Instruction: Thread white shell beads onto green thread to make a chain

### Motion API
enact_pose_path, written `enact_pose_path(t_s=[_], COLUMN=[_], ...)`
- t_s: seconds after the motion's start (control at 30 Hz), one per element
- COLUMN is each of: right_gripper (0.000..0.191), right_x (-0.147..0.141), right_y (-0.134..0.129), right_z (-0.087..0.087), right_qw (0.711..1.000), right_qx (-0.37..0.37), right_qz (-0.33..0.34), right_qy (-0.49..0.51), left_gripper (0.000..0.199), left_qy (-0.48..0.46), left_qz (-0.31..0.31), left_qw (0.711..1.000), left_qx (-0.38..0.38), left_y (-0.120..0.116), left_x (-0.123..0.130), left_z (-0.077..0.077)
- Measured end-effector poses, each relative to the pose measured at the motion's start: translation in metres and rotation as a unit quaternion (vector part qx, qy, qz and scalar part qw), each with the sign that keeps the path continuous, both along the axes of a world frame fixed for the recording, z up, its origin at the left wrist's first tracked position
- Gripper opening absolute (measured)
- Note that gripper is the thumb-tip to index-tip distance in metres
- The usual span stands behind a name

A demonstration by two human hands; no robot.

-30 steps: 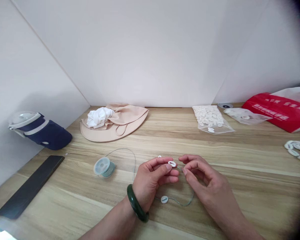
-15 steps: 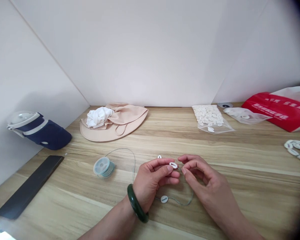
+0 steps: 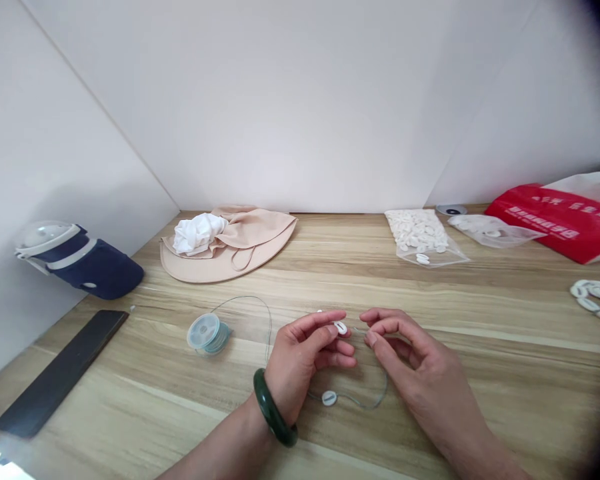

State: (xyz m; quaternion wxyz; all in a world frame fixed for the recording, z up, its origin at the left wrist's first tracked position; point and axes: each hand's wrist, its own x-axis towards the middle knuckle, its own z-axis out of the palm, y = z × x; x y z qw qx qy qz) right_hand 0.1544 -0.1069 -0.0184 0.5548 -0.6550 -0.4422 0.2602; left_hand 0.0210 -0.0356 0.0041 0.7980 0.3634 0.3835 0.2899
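Note:
Between the thumb and fingers of my left hand (image 3: 310, 343) is a white oval shell bead (image 3: 341, 327), its dark slit facing up. A dark green bangle (image 3: 275, 408) circles that wrist. Just to the right, my right hand (image 3: 413, 353) pinches the thin grey-blue cord (image 3: 373, 405), which loops down to the table. Another shell bead (image 3: 329, 398) sits on the cord below my hands. A small part of a further white bead shows behind my left fingers. The cord's spool (image 3: 209, 334) lies left of my hands.
A beige hat (image 3: 260, 243) with a white cloth (image 3: 200, 233) lies at the back. To the left are a navy bottle (image 3: 90, 263) and a black strip (image 3: 63, 373). Bags of shells (image 3: 417, 233), a red bag (image 3: 545, 217) and strung shells (image 3: 597, 293) lie right.
The bead in my left hand has turned and shifted slightly left. My right hand's pinch is a little farther from it, with cord now visible between the hands.

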Motion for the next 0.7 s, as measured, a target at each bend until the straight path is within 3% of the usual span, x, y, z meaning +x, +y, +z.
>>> enact_pose_path(t_s=[0.27,0.47,0.7], right_gripper=[0.013,0.017,0.014], right_x=[-0.0005,-0.0043,-0.0075], right_y=[-0.0003,-0.0015,0.0008], right_z=[0.0009,0.0024,0.0079], right_qw=[0.999,0.988,0.993], right_qx=[-0.011,-0.093,-0.063], right_qz=[0.03,0.086,0.063], right_qy=[-0.004,0.085,0.078], left_gripper=[0.023,0.019,0.015], left_qy=[0.071,0.094,0.092], left_qz=[-0.048,-0.028,-0.008], left_qw=[0.991,0.984,0.985], left_qx=[0.103,0.147,0.148], left_y=[-0.0027,-0.003,-0.0023], left_x=[0.0011,-0.0016,0.0012], left_z=[-0.0029,-0.0026,0.0034])
